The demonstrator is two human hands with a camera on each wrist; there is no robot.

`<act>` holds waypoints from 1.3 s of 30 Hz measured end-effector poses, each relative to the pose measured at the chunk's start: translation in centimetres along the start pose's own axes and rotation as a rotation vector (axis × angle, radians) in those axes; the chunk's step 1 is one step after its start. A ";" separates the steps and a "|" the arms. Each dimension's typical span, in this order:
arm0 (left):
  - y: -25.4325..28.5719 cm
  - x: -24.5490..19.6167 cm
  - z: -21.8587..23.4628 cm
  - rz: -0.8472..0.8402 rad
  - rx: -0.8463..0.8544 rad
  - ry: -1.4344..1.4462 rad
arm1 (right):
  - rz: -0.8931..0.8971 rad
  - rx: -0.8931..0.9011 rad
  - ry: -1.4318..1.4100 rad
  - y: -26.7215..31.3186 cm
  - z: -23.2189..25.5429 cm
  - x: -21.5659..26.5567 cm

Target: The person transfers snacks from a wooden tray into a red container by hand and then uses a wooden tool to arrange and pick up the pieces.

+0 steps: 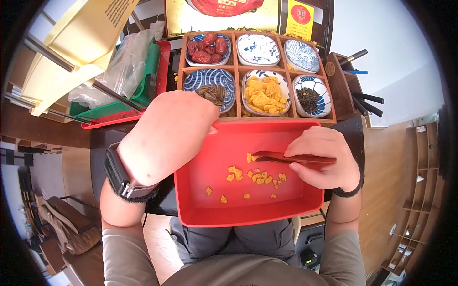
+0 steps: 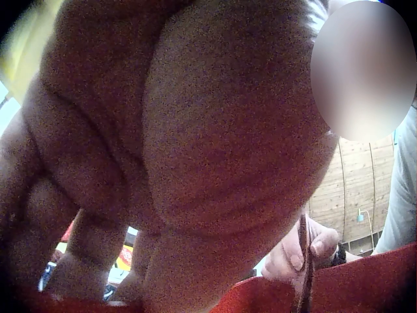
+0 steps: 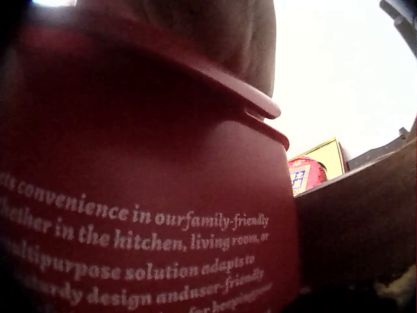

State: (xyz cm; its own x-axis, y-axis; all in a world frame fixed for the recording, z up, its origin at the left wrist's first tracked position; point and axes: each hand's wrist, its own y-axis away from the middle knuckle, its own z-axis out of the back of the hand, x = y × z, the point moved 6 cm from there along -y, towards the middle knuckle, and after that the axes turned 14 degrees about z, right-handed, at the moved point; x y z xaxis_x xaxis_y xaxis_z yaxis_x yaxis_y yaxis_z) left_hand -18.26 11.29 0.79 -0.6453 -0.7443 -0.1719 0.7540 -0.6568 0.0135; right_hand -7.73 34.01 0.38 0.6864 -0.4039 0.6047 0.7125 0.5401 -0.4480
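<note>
My right hand point(image 1: 324, 155) holds reddish-brown wooden tongs point(image 1: 293, 158) low over the red bin point(image 1: 250, 217), at its right side. The tongs' tips are at a small yellow crumbly piece point(image 1: 249, 157). More yellow pieces point(image 1: 260, 178) lie scattered on the bin's floor. My left hand point(image 1: 167, 136) grips the bin's rim at the far left corner, its thumb over the inner side. In the left wrist view its palm point(image 2: 228, 130) fills most of the picture, with fingers and thumb bent down to the red edge.
Beyond the bin stands a wooden compartment tray point(image 1: 236, 71) with patterned dishes, among them dried red dates point(image 1: 207, 47), yellow chunks point(image 1: 265, 95) and dark dried leaves point(image 1: 308, 99). A green basket point(image 1: 151, 71) with plastic bags stands left, a pen holder point(image 1: 336, 71) right.
</note>
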 end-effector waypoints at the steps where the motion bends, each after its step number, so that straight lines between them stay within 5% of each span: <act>1: 0.0 0.0 0.0 -0.001 -0.003 0.002 | -0.006 0.000 0.004 0.1 0.0 -0.1; 26: 0.0 0.0 -0.1 0.003 -0.020 0.009 | -0.021 0.060 0.040 0.4 -0.6 -0.3; 39: -0.1 0.0 -0.1 0.018 0.002 -0.012 | 0.056 -0.218 -0.069 0.9 1.6 0.1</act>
State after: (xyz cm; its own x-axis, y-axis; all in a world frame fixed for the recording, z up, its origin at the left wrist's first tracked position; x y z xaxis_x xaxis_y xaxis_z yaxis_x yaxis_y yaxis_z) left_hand -18.30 11.41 0.67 -0.6332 -0.7573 -0.1599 0.7651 -0.6437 0.0186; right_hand -7.27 35.66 1.12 0.7194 -0.3224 0.6153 0.6934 0.3852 -0.6089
